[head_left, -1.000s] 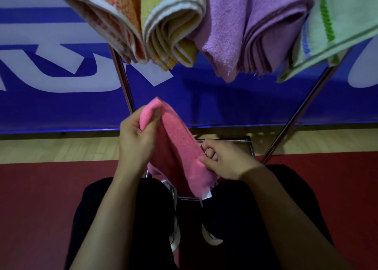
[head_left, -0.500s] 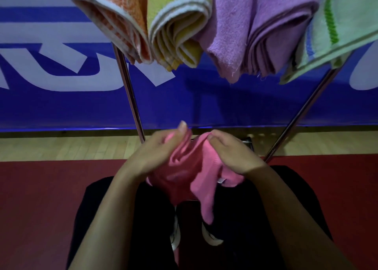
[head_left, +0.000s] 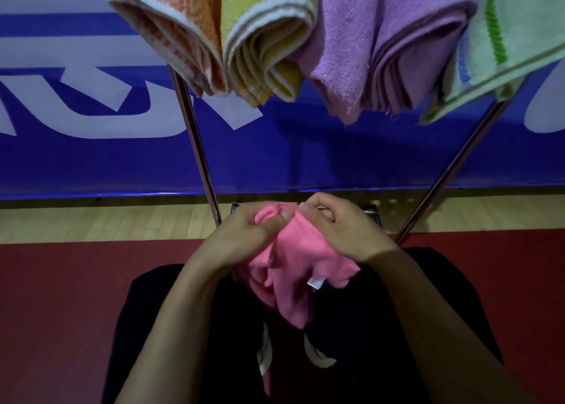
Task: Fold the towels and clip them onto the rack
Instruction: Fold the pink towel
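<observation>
Both hands pinch pink towel (head_left: pixel 293 266) top edge | bunched, long axis hanging downward

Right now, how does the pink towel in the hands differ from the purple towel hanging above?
The pink towel is bunched and loose, with uneven folds; the purple towel is folded in neat layers. The pink towel is held low, pinched by the left hand and the right hand; the purple towel hangs high with no hand on it, among other folded towels. Both are plain, single-coloured terry cloth.
</observation>
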Motion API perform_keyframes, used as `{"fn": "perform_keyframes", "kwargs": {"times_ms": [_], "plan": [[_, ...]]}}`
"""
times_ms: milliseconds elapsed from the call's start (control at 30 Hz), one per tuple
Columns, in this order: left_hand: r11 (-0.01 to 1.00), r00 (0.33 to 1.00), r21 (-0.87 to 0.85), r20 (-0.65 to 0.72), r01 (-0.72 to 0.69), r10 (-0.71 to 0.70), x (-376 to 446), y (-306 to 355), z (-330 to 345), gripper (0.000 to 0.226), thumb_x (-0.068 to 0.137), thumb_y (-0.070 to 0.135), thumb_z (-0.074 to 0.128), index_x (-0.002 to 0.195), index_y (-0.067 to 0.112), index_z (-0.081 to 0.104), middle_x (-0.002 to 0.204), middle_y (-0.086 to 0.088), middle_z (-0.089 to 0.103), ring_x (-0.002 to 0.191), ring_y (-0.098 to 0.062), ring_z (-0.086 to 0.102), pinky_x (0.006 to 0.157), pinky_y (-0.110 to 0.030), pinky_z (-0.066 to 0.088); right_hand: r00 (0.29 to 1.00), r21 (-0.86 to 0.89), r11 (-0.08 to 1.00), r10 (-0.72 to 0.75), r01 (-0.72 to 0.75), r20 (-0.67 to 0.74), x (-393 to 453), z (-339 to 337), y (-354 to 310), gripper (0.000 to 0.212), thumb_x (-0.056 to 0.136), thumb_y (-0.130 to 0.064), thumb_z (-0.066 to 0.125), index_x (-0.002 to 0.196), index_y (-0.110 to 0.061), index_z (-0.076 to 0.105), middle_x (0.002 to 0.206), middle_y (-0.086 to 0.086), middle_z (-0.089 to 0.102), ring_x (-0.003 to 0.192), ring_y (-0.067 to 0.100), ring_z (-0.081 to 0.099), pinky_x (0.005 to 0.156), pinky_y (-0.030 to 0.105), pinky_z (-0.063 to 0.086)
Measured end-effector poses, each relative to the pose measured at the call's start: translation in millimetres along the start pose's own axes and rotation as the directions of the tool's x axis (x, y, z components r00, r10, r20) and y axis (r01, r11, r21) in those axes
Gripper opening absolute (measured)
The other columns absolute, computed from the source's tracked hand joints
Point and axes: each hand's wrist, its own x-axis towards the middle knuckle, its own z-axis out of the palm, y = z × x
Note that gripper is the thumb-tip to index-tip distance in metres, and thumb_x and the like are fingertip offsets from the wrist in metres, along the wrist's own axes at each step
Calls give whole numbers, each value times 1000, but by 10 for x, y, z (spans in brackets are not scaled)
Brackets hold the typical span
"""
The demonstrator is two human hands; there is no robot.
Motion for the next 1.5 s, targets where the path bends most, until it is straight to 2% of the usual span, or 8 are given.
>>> {"fn": "perform_keyframes", "kwargs": {"times_ms": [133, 267, 467, 600, 800, 1033, 1233, 1500], "plan": [[971, 972, -228, -236, -77, 21, 90, -49, 14, 26, 102, 43, 64, 96, 24, 81, 92, -7, 81, 85, -19, 75, 96, -51, 58, 989, 70, 996, 37, -47, 141, -17, -33, -62, 40, 88, -66, 63, 108, -31, 64, 93, -14, 76, 86, 3, 71, 81, 35, 57], [876, 945, -478, -312, -63, -103, 156, -28, -17, 24, 100, 37, 67, 92, 20, 81, 91, -8, 80, 87, -22, 75, 98, -47, 56, 959, -298, 954, 119, -38, 258, -36, -10, -5, 33, 94, -55, 64, 103, -24, 70, 99, -8, 74, 93, 13, 69, 89, 40, 56], [809, 952, -585, -277, -60, -130, 146, -8, -127, 30, 92, 39, 75, 89, 9, 78, 86, -17, 76, 81, -29, 72, 88, -43, 56, 999, -77, 997, 29, -32, -46, -14, -137, -29, 4, 94, -30, 71, 97, -28, 73, 87, -5, 74, 82, 12, 67, 81, 37, 54], [847, 981, -530, -181, -37, -70, 65, 50, -68, 33, 90, 41, 73, 73, 12, 74, 74, -12, 73, 65, -22, 68, 74, -32, 55, 987, 164, 985, -34, 60, -157, -45, -192, -151, 18, 93, -11, 71, 91, -30, 72, 85, -7, 74, 80, 6, 66, 75, 20, 47], [920, 996, -392, 87, 18, 17, 23, 72, 49, 44, 90, 54, 67, 91, 12, 80, 93, -13, 79, 84, -23, 75, 82, -32, 59, 991, 450, 891, 5, 57, -135, -20, -45, -170, 41, 93, -18, 76, 122, -29, 48, 97, 6, 79, 90, 24, 77, 86, 41, 61], [897, 986, -420, 144, 139, -85, 102, -3, 181, 49, 92, 57, 71, 113, 13, 79, 116, -14, 78, 113, -29, 74, 110, -47, 51, 991, 339, 933, -89, 118, -99, -23, -9, -189, 27, 99, -1, 64, 98, -28, 63, 98, -12, 73, 98, 7, 73, 85, 22, 54], [741, 966, -636, 248, 218, -72, 152, -43, 170, 45, 97, 35, 70, 128, 2, 71, 122, -18, 73, 114, -28, 70, 107, -40, 49, 989, 310, 943, -91, 124, -117, -11, -43, -176, 25, 98, -9, 68, 102, -33, 75, 115, -11, 77, 116, 7, 70, 104, 33, 54], [579, 971, -779, 205, 239, -125, 169, -8, 192, 38, 94, 24, 63, 121, -3, 68, 116, -24, 67, 108, -32, 64, 113, -45, 44, 956, 110, 974, -169, 199, -240, -24, -9, -185, 12, 88, -15, 81, 92, -26, 80, 93, -10, 69, 96, 11, 68, 88, 22, 51]]}}
